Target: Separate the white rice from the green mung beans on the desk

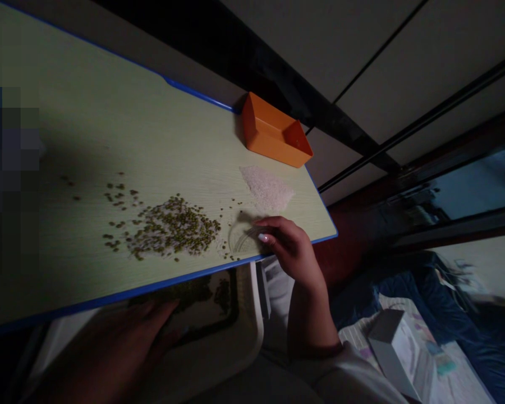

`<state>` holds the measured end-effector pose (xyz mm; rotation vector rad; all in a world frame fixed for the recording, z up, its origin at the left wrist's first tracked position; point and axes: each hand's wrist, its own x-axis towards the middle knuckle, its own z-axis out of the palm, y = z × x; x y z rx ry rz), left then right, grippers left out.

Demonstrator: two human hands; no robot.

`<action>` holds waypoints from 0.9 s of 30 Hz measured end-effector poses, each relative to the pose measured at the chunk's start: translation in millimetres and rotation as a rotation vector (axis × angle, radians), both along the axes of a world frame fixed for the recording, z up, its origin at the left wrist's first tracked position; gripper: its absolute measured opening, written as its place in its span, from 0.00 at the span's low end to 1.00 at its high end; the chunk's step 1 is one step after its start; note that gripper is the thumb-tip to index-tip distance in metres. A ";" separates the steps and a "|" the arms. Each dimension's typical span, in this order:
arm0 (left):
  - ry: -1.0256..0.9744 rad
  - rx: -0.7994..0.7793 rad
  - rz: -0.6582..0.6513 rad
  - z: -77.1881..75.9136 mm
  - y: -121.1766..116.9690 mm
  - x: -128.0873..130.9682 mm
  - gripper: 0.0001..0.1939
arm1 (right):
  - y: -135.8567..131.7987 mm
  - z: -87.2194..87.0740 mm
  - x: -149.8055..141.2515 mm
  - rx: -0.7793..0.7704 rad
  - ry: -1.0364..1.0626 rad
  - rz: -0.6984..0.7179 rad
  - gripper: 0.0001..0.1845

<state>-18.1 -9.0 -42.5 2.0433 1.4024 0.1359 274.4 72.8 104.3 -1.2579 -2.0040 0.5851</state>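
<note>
My right hand (287,247) is at the table's near edge, thumb and fingers closed on the rim of a clear round dish (242,240). To its left, a spread pile of green mung beans (174,224) lies mixed with pale grains. Just beyond the hand is a small heap of white rice (267,188). My left hand (151,320) is below the table edge, dark and blurred, with its fingers stretched out over a white plastic bin (256,314). Dark green matter, too dim to name, shows inside the bin beside those fingers.
An orange open box (273,132) stands at the table's far right corner. The pale green table (172,129) has a blue edge. Loose beans lie scattered left of the pile. A grey-white box (399,348) rests on bedding at the lower right. Part of the left side is pixelated.
</note>
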 end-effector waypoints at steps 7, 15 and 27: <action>0.042 -0.003 -0.023 -9.0 -0.8 1.3 0.27 | -9.1 1.2 -3.2 0.030 -0.036 -0.014 0.12; 0.119 -0.048 -0.065 3.4 0.6 1.3 0.31 | -11.9 1.8 -1.6 0.029 -0.021 -0.039 0.12; 0.161 -0.109 -0.067 10.9 4.6 5.6 0.33 | -12.0 -0.6 -7.9 0.049 -0.042 -0.065 0.12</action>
